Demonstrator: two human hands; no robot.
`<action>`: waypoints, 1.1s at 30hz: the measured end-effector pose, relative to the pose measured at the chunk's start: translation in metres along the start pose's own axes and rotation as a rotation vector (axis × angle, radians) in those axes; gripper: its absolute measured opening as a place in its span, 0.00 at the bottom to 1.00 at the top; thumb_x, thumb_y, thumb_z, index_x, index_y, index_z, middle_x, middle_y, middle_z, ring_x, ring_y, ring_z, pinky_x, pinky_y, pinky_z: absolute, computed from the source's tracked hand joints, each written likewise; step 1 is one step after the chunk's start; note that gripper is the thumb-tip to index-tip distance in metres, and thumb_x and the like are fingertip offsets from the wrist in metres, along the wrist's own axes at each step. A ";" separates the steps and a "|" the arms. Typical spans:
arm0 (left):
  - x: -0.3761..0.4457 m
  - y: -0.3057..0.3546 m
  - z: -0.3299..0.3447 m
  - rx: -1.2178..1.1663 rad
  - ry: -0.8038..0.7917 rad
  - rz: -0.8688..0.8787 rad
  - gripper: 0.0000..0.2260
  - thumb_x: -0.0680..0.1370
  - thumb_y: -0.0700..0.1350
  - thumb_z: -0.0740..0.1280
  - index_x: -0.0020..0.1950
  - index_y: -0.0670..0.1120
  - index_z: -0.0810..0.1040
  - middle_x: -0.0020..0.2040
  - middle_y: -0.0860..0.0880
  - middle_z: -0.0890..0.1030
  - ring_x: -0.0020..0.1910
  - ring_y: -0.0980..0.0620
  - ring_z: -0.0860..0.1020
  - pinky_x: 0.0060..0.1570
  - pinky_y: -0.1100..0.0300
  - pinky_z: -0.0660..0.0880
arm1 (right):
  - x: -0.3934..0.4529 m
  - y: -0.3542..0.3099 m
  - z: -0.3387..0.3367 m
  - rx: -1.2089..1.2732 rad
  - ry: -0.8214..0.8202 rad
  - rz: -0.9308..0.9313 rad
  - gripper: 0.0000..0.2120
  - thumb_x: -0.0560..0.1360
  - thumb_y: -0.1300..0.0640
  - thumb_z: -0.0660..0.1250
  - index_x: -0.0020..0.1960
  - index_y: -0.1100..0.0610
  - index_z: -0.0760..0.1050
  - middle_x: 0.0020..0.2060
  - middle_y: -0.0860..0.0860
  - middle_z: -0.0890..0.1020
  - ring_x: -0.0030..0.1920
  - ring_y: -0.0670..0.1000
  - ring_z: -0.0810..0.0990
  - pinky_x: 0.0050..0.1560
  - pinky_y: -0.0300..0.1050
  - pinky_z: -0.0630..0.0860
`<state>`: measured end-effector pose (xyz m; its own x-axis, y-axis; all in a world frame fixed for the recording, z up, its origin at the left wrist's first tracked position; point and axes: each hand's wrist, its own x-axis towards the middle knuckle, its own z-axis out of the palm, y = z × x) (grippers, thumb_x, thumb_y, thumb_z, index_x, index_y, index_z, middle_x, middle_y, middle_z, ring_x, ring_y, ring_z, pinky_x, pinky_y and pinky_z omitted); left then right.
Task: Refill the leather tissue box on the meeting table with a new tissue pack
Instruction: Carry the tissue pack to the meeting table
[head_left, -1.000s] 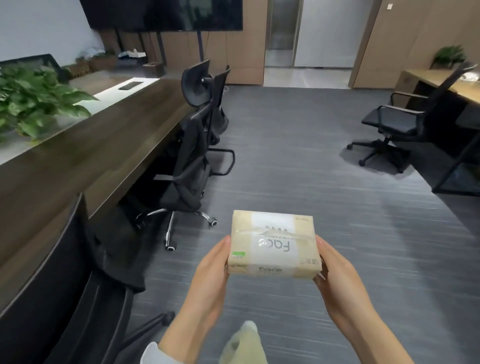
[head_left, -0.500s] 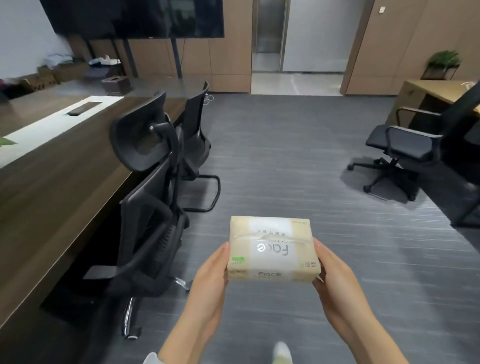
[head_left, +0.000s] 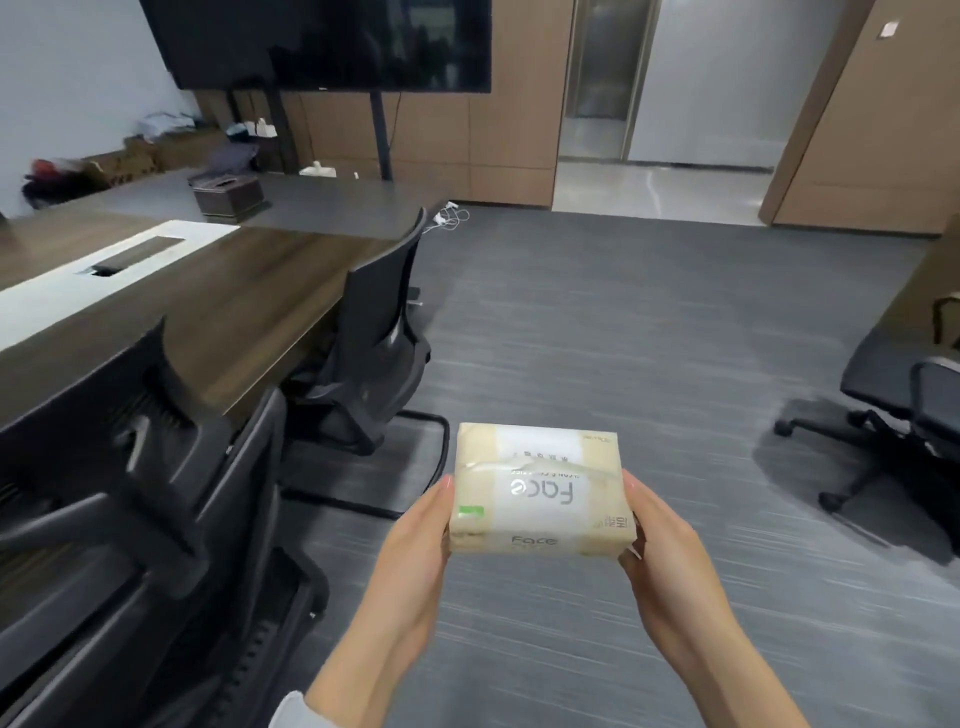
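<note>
A beige and white tissue pack (head_left: 540, 491) printed "Face" is held level in front of me over the grey carpet. My left hand (head_left: 415, 551) grips its left end and my right hand (head_left: 662, 551) grips its right end. The dark brown leather tissue box (head_left: 228, 196) stands far off at the far end of the long dark wooden meeting table (head_left: 218, 306), to the upper left of the pack. Its top slot faces up.
Black office chairs (head_left: 374, 353) line the table's near edge on my left, one very close (head_left: 130, 499). Another black chair (head_left: 904, 410) stands at the right. A large dark screen (head_left: 322, 41) hangs on the far wall beside an open doorway (head_left: 665, 104).
The view has advanced along the table: the plant and nearer chairs slid out of sight and the leather box came closer. Both hands kept the tissue pack held the same way.
</note>
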<state>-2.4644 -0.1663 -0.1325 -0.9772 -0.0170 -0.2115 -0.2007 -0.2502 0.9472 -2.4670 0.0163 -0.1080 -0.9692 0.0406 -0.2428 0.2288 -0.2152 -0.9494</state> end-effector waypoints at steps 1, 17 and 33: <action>0.025 0.005 0.005 -0.001 0.005 -0.003 0.18 0.81 0.52 0.55 0.58 0.47 0.81 0.56 0.51 0.85 0.60 0.54 0.79 0.69 0.52 0.66 | 0.026 -0.007 0.000 -0.002 -0.004 0.007 0.15 0.79 0.55 0.57 0.54 0.50 0.83 0.50 0.47 0.86 0.49 0.44 0.83 0.50 0.43 0.74; 0.484 0.108 0.047 -0.011 0.029 0.019 0.18 0.81 0.53 0.55 0.55 0.50 0.83 0.54 0.53 0.86 0.58 0.57 0.80 0.69 0.51 0.66 | 0.485 -0.127 0.041 0.001 -0.025 -0.027 0.14 0.78 0.55 0.59 0.50 0.50 0.85 0.48 0.46 0.87 0.47 0.42 0.83 0.47 0.42 0.74; 0.898 0.175 0.090 -0.162 0.279 0.114 0.19 0.81 0.47 0.57 0.41 0.56 0.86 0.46 0.58 0.87 0.47 0.64 0.82 0.55 0.59 0.71 | 0.948 -0.218 0.073 -0.111 -0.243 0.004 0.14 0.80 0.55 0.58 0.54 0.50 0.82 0.49 0.45 0.86 0.50 0.42 0.83 0.51 0.43 0.75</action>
<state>-3.3829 -0.1383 -0.1345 -0.9318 -0.3121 -0.1852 -0.0555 -0.3818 0.9226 -3.4424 0.0309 -0.1165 -0.9588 -0.1979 -0.2040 0.2279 -0.1062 -0.9679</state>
